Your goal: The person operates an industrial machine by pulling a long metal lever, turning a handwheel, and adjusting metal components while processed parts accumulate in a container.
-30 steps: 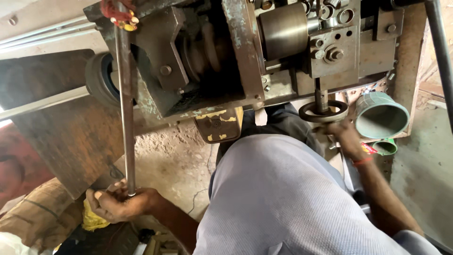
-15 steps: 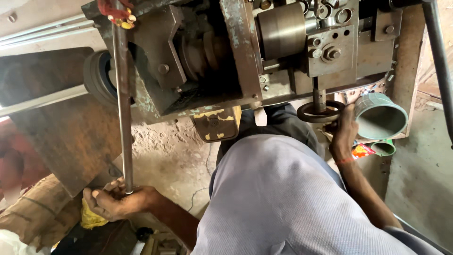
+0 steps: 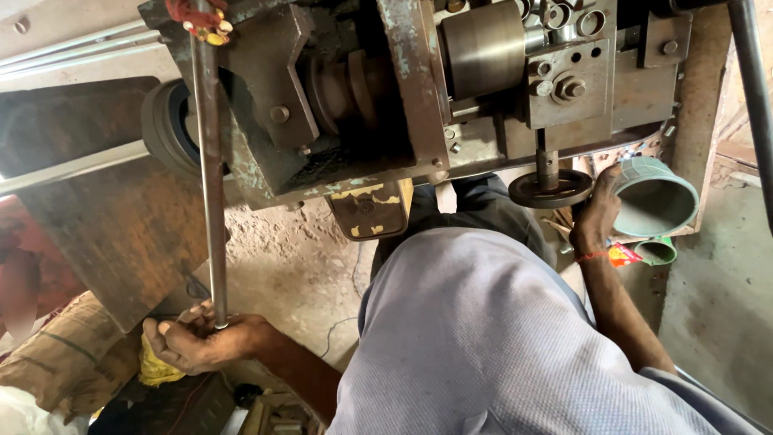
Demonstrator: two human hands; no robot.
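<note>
Rusted steel machine point(image 3: 403, 97), my two hands at its lever rod and handwheel.

Risk, as I judge it: my left hand point(image 3: 201, 342), clenched round the foot of the long rod point(image 3: 211, 177) at 8 o'clock, could slip on it; my right hand point(image 3: 596, 217), fingers hooked at the small handwheel point(image 3: 550, 189) at 2 o'clock, sits close to moving parts. Since a second ago it has risen toward the wheel beside the green cup point(image 3: 656, 197).
</note>
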